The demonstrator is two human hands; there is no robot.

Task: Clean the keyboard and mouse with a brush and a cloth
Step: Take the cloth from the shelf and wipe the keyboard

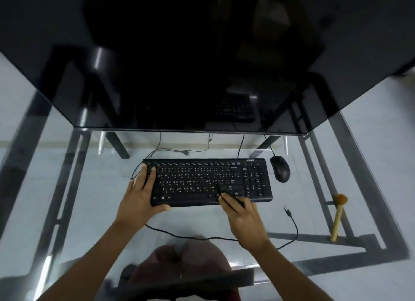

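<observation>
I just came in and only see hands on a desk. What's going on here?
A person is cleaning a black keyboard on a glass desk. The left hand grips the keyboard's left end, while the right hand holds a small dark brush against the keys. The mouse lies untouched beside the keyboard, and a second, wooden-handled brush lies further right.

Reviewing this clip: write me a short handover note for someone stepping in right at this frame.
Left hand grips the left end of the keyboard, steadying it on the glass desk.
Right hand holds a dark brush, its tip on the keys right of centre.
Mouse sits just right of the keyboard, untouched.
A second, wooden-handled brush lies at the desk's right edge. No cloth clearly visible.
Done: keyboard brushing is under way; extent unclear.
Left: finish the keys, brush the mouse, wipe both with the cloth.
</observation>
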